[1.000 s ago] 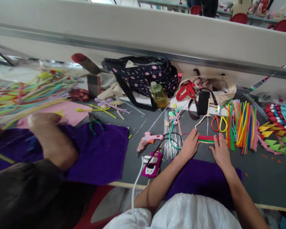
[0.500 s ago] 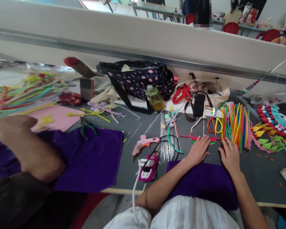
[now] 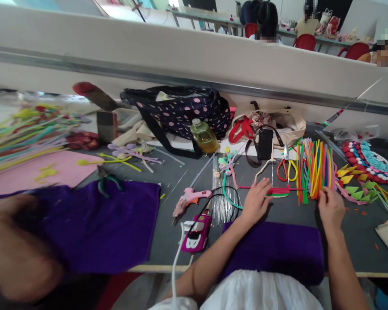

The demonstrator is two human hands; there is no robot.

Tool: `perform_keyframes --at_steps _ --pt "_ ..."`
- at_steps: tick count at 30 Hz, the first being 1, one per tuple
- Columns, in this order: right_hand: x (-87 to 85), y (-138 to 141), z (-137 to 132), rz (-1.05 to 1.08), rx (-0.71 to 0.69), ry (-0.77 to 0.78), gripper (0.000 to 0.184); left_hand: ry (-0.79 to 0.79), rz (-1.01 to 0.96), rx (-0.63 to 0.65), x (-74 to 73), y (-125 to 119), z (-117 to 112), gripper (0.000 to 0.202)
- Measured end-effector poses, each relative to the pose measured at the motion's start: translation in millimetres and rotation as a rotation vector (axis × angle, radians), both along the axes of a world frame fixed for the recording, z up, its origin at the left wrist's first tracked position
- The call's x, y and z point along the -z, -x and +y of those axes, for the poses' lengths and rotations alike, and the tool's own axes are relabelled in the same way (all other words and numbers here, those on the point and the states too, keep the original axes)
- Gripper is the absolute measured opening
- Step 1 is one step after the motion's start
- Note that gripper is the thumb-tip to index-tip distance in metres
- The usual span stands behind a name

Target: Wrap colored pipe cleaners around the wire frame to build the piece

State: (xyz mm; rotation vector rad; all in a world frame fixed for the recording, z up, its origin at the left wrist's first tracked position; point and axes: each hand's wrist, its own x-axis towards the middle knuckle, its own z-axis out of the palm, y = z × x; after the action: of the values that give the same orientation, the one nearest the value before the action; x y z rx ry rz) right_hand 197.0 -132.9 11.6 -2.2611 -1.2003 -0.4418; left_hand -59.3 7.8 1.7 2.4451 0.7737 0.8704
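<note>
My left hand [image 3: 258,201] lies with fingers stretched out over the left part of a red strip piece [image 3: 280,190] with green and white edging below it. A thin red rod runs out from both ends of that piece, and a cream twisted cord [image 3: 264,167] rises above it. My right hand [image 3: 332,210] is at the lower ends of a bundle of coloured pipe cleaners [image 3: 314,168], thumb and fingers bent together; what lies between them is hidden. Scissors [image 3: 287,165] with red and yellow handles lie between the red piece and the bundle.
A pink glue gun [image 3: 192,197], magenta power box [image 3: 197,234] and clear glue sticks [image 3: 220,202] lie left of my hands. A bottle [image 3: 204,137] and dotted bag [image 3: 181,107] stand behind. A co-worker's arm [image 3: 16,245] is over purple cloth [image 3: 116,228] at far left.
My left hand has slid left along the red piece. My right hand has left its right end and moved right to the pipe cleaner bundle, fingers now bent in. The co-worker's arm has come nearer.
</note>
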Motion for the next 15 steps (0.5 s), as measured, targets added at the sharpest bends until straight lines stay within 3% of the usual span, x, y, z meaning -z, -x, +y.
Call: perform_keyframes --at_steps 3,9,15 --pt "-9.6 -27.9 1.0 0.086 0.135 0.051 0.038 0.058 -0.037 -0.146 -11.9 16.7 11.6 0.029" --pt "-17.1 -55.4 21.2 0.193 0.263 0.172 0.028 0.034 0.32 0.024 -12.1 55.5 5.6 0.023" --pt "-20.6 -70.0 33.3 0.242 0.326 0.188 0.027 -0.06 0.527 -0.126 -7.9 86.1 -13.0 0.024"
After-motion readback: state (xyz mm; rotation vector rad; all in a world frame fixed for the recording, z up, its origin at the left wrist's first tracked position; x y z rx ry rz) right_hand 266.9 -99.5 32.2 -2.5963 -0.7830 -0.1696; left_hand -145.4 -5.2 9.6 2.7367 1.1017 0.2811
